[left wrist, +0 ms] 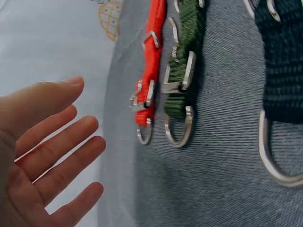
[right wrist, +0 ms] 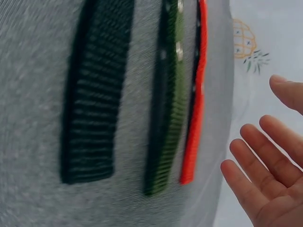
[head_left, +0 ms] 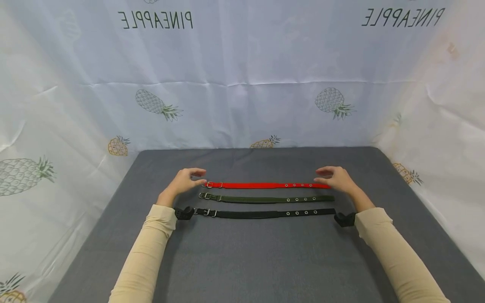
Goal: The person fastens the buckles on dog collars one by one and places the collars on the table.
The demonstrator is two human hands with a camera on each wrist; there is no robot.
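Observation:
Three flat collars with metal buckles and eyelets lie stretched out side by side: a red collar [head_left: 250, 185] farthest back, a green collar [head_left: 250, 200] in the middle, a black collar [head_left: 246, 214] nearest. By the red collar's buckle end is my left hand [head_left: 183, 182], its fingers spread and holding nothing in the left wrist view. My right hand [head_left: 338, 179] hovers near the red collar's plain end, fingers extended and apart from the strap in the right wrist view. Buckles and D-rings [left wrist: 179, 130] face left; the free ends face right.
A grey cloth-covered table [head_left: 257, 256] carries the collars. White curtains [head_left: 235, 113] printed with pineapples enclose its back and sides. Dark wrist cameras [head_left: 184, 213] sit on both wrists, close to the black collar's ends.

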